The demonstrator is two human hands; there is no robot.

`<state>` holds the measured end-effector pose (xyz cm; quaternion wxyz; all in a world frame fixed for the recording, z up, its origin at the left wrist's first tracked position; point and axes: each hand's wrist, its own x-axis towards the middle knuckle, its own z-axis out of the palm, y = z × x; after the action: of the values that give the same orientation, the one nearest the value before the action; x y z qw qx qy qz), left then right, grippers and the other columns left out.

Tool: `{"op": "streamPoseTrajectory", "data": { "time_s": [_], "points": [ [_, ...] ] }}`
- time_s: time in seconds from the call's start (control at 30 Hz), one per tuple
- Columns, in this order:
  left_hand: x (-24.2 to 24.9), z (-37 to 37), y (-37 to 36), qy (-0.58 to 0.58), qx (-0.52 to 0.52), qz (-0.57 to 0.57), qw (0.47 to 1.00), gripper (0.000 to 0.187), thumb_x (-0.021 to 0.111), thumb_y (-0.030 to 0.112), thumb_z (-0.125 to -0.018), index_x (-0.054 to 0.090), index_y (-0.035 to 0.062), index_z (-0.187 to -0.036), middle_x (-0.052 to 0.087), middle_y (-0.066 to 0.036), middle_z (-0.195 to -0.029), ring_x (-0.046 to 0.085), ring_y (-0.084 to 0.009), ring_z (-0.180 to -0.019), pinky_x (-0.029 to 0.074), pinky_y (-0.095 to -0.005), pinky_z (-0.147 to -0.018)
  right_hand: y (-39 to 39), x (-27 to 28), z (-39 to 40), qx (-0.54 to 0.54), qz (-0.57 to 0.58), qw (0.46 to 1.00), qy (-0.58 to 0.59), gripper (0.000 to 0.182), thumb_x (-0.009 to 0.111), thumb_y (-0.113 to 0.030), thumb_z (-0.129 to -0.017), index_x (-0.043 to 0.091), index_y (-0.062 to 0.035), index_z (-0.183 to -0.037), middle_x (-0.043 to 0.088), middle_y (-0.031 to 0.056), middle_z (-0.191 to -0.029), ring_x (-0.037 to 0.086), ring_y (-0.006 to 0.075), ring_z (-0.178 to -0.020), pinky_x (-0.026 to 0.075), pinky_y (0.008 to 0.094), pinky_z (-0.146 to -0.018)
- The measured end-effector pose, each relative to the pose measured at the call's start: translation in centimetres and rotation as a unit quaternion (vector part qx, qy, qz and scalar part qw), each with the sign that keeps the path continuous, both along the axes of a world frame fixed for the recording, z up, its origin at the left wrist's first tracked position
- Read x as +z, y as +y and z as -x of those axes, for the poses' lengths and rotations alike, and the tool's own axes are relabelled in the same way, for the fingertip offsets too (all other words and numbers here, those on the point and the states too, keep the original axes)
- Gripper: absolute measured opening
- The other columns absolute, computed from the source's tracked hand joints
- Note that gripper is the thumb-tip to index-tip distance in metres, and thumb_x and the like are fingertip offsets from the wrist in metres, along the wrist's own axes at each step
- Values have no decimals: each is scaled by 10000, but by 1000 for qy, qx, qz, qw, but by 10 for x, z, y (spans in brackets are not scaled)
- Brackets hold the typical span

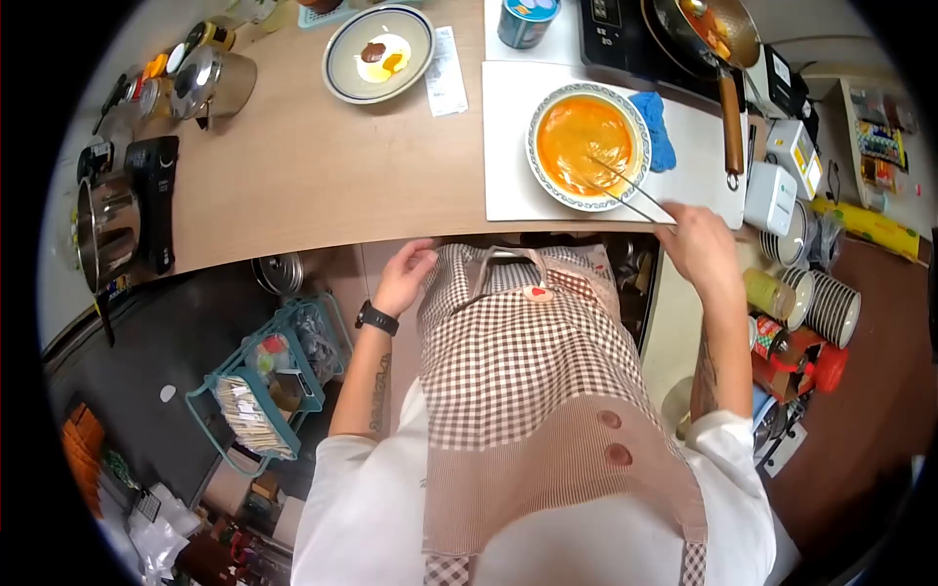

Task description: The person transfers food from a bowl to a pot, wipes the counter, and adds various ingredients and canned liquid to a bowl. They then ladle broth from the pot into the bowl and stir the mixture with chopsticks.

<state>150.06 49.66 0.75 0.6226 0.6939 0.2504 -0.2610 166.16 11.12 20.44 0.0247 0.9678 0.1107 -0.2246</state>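
My right hand [700, 244] is closed around the ends of a pair of chopsticks [635, 191]. Their tips are in the orange liquid of a patterned bowl [642, 122], which rests on a white board [508, 176]. A crumpled blue cloth [656, 132] lies against the bowl's right side. My left hand [404, 277] hangs below the table edge beside the checked apron, holding nothing, its fingers loosely bent and apart. Farther up the table, a blue-rimmed bowl [337, 59] holds something white with a yellow and a brown patch, next to a paper slip [447, 78].
A pan [747, 49] with food sits on the black cooktop [606, 49], its wooden handle reaching over the board. At the left stand a metal pot [112, 230], a glass pot [215, 83] and jars. A teal cart [269, 410] is below.
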Motion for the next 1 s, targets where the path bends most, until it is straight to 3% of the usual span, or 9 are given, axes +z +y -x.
{"op": "streamPoseTrajectory", "data": {
  "time_s": [0.07,0.23,0.27,0.47,0.57,0.67,0.8,0.9,1.0],
  "points": [
    [1,-2,0,-4,-23,-7,1000,388,656,226,-947,591,14,-1265,679,-50,-1029,629,-120,-894,510,-266,-788,5,-26,-11,-19,-67,996,-53,283,652,-215,-864,676,-73,-1107,694,209,-931,656,380,-920,513,489,-827],
    [3,0,4,7,13,-12,1000,403,661,245,-944,592,-2,-1254,682,-63,-1033,628,-120,-890,505,-271,-806,-1,-11,0,6,-22,1000,-14,285,645,-212,-871,669,-66,-1114,691,207,-900,653,396,-861,515,498,-776],
    [3,1,3,2,-6,-11,1000,403,660,244,-945,592,-4,-1254,682,-63,-1032,627,-120,-892,505,-270,-811,0,-28,-5,20,-69,995,-66,272,643,-214,-874,675,-67,-1100,689,213,-895,655,394,-856,516,497,-775],
    [11,0,-1,6,5,11,1000,392,646,230,-950,591,-3,-1260,680,-61,-1033,622,-123,-916,505,-275,-833,-4,-15,2,-27,-37,998,-31,270,642,-202,-868,678,-66,-1098,685,223,-879,650,402,-863,515,497,-773],
    [-12,16,1,-22,-82,-4,996,380,607,267,-978,577,63,-1297,649,7,-1010,607,-88,-864,463,-223,-732,-3,-24,-3,-39,-37,997,-53,277,654,-205,-861,680,-72,-1102,689,220,-887,656,391,-885,516,495,-785],
    [-11,18,-5,5,-17,31,999,372,615,234,-974,577,38,-1287,646,0,-1007,603,-91,-867,472,-224,-757,3,-12,3,-29,-32,999,-1,259,650,-214,-866,684,-73,-1080,684,222,-878,654,392,-875,516,494,-783],
    [-17,27,3,-36,-65,30,997,359,618,213,-971,583,14,-1267,638,-7,-985,592,-92,-905,484,-243,-778,-4,-24,-1,-52,-3,998,-47,314,637,-240,-879,654,-72,-1143,691,212,-918,655,388,-904,516,491,-783],
    [-16,26,6,40,-21,19,999,363,623,224,-966,581,32,-1272,644,2,-987,595,-78,-903,473,-232,-744,0,-23,5,-28,-33,999,-12,313,643,-226,-873,656,-62,-1139,690,215,-918,652,392,-902,517,486,-777],
    [-9,20,10,32,-65,1,997,365,619,249,-969,582,56,-1277,648,11,-980,598,-70,-898,461,-224,-717,-9,-37,-1,-21,-36,996,-76,311,654,-193,-864,657,-54,-1142,691,210,-902,658,396,-853,520,483,-765]
  ]
}}
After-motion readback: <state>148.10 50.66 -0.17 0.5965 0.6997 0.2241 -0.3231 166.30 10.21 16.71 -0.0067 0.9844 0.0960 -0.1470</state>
